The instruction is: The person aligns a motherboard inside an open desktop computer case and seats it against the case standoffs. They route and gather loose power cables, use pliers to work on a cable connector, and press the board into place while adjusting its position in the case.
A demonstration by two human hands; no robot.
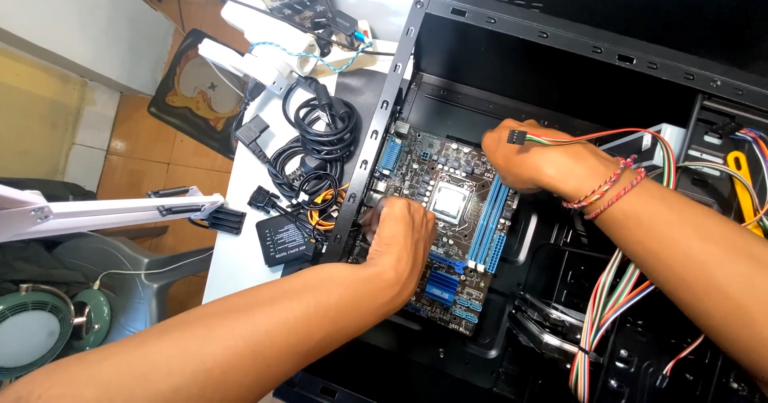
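The dark rectangular motherboard with blue memory slots and a silver processor socket [448, 227] lay inside the open black steel computer case [512, 59], partway down toward the case's mounting tray and tilted slightly. The left hand [400, 235] gripped the motherboard's near-left edge, by the case's rear opening, fingers curled over the rim and pressed onto the board. The right hand [532, 163] held the motherboard's far edge beyond the memory slots, fingers closed on it; how tightly could not be told.

A bundle of striped multicoloured front-panel wires with a small black connector [624, 291] ran over the right wrist, just right of the motherboard. Coiled black power cables [320, 131] lay on the white table [240, 243], left of the motherboard and outside the case.

To seat the motherboard well, it seemed wise to keep fingers on bare edges, away from the socket, hold the loose wires clear from underneath, and lower it level.
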